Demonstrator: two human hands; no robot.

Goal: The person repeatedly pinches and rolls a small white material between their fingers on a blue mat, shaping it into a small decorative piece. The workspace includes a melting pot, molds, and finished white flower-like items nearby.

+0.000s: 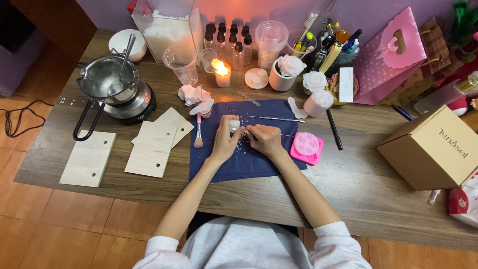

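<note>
Far left of frame: three pale wooden boards (152, 148) with holes lie unused on the table (348, 184). Upper left, a metal melting pot (107, 79) sits on a small hot plate with a spoon in it.

Centre: a blue cloth (239, 159) carries white wax crumbs. The left hand (226, 142) is closed around a small white wax piece (234, 123) just above centre of the frame. The right hand (264, 139) pinches a thin metal tool (239, 130) with its tip at that piece.

Trimming looks mid-way: crumbs already shed, piece not set down.

Right of centre: a pink mould (306, 147) with a cast inside, not yet emptied. Above it, finished white flower candles (291, 66) stand done, and one lit candle (222, 73).
</note>
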